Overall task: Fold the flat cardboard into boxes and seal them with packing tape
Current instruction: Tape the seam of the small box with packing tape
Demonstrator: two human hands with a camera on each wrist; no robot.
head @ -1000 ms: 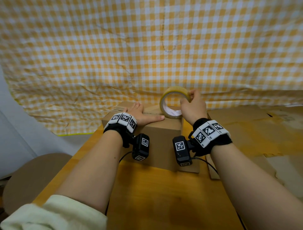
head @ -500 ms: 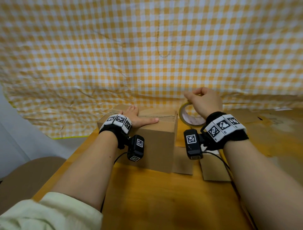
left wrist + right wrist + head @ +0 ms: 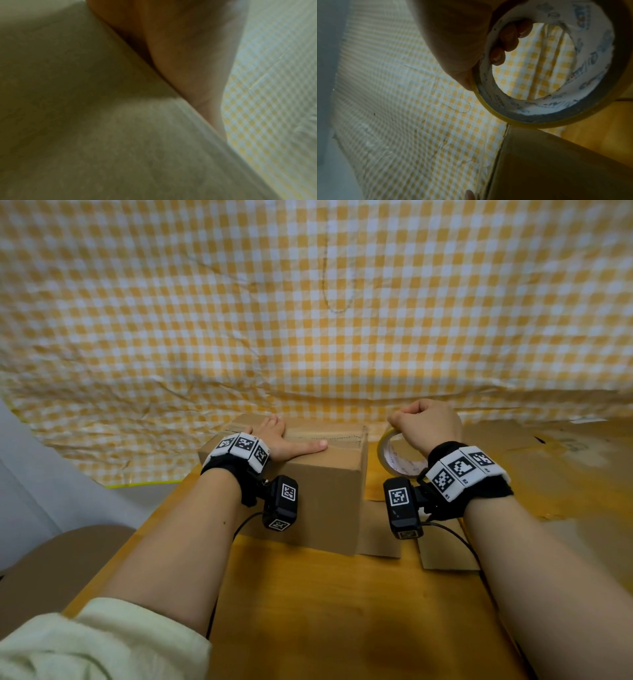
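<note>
A folded brown cardboard box [image 3: 322,494] stands on the wooden table [image 3: 325,611], its top flaps closed. My left hand [image 3: 284,440] lies flat on the box top, fingers straight and thumb pointing right. In the left wrist view only the blurred box surface [image 3: 85,108] and my palm [image 3: 180,54] show. My right hand [image 3: 424,426] grips a roll of yellowish packing tape [image 3: 394,453] just right of the box's upper right edge. In the right wrist view its fingers [image 3: 510,36] curl through the roll's core [image 3: 556,94], above the box corner [image 3: 547,162].
Flat cardboard sheets [image 3: 565,474] lie on the right of the table, and loose flaps [image 3: 445,553] lie by the box's near right corner. A yellow checked cloth [image 3: 308,320] hangs behind. A round brown seat [image 3: 58,563] stands at lower left beyond the table edge.
My right hand carried the tape roll from the box top rightward and down past the box's right edge. The left hand stayed flat on the box.
</note>
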